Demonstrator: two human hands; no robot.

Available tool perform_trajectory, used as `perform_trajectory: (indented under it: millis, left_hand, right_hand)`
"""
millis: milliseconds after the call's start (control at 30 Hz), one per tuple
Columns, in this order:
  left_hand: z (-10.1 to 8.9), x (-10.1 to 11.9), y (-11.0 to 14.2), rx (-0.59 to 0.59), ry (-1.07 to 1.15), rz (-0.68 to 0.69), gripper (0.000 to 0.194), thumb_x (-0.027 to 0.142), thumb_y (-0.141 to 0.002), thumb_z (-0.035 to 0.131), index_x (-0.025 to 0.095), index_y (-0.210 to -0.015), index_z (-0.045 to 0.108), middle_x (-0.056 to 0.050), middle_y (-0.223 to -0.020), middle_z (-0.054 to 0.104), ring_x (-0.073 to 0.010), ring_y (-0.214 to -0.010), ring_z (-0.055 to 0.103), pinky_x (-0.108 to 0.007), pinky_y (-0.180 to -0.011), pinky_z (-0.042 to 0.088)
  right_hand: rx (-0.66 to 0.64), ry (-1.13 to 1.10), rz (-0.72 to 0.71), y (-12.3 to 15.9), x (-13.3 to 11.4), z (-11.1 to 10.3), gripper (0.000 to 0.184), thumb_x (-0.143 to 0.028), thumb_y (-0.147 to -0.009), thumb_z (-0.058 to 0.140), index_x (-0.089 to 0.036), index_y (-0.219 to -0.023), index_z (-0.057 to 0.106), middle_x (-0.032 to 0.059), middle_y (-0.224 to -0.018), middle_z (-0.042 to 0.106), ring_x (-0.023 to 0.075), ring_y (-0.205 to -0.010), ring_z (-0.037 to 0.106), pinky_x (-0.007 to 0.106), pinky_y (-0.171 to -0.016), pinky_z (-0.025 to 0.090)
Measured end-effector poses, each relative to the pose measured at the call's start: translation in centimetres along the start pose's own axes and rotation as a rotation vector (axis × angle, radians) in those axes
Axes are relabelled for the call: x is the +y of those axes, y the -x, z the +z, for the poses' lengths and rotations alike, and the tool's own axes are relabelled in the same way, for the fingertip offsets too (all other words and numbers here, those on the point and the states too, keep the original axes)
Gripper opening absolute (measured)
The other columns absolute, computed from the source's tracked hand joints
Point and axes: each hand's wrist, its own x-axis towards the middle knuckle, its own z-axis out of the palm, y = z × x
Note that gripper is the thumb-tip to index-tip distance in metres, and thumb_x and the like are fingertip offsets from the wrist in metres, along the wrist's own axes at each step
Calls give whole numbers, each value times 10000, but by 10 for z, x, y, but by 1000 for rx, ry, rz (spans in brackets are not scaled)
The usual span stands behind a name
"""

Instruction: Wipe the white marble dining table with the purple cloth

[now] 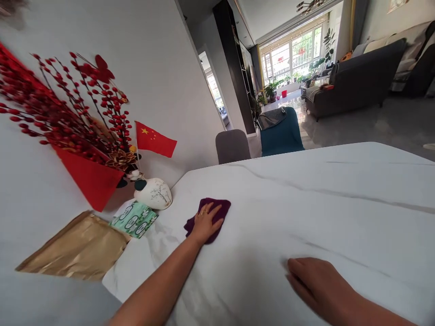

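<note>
A folded dark purple cloth (pixel 222 209) lies on the white marble-patterned table (pixel 272 203), left of the middle. My left hand (pixel 205 225) presses on it from above with the fingers spread flat, and a ring shows on one finger. Part of the cloth is hidden under the palm. At the lower right, my right hand (pixel 314 278) is curled into a loose fist just over or on the tabletop, well apart from the cloth. Nothing shows in it; its inner side faces away.
Along the wall to the left are a round white vase (pixel 154 194), red berry branches (pixel 112 102), a small red flag (pixel 154 139), a green tissue pack (pixel 135 219) and a brown paper bag (pixel 79 249). A grey chair (pixel 233 146) and blue chair (pixel 281 133) stand beyond the far edge.
</note>
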Motion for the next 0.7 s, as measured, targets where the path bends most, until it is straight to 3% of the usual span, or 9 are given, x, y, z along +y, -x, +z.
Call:
perform_trajectory:
  millis: [200,400,533,700]
  left_hand:
    - [0,-38,-106,23,7,-219,606,597,-1000,485,395,-1572,482,-83,-1701,385,-327,-1589,278,-665,-1223,333]
    - [-4,-70,-162,23,6,-511,702,663,-979,367,356,-1607,430,-144,-1730,309,-421,-1590,250,-787,-1150,328]
    - [-6,-62,-160,47,11,-538,705,619,-985,366,301,-1610,437,-189,-1691,368,-440,-1559,321,-753,-1163,337]
    - [-8,-26,-107,52,21,-356,588,500,-1009,439,295,-1555,516,-164,-1650,449,-387,-1539,380,-675,-1191,362]
  right_hand:
    - [46,-20,-86,-3,-3,-14,275,-266,-1087,428,-249,-813,426,-41,-700,582,132,-574,517,287,-566,324]
    - [25,-39,-59,-9,-4,-17,281,-270,-1099,408,-245,-826,468,-30,-709,605,133,-591,535,303,-581,333]
    - [-61,-74,27,-10,1,-8,331,-324,-1106,369,-238,-792,429,-18,-694,587,133,-586,490,309,-574,294]
    - [-100,-87,86,-10,1,-6,318,-320,-1086,344,-234,-780,341,-16,-686,563,135,-593,445,318,-590,276]
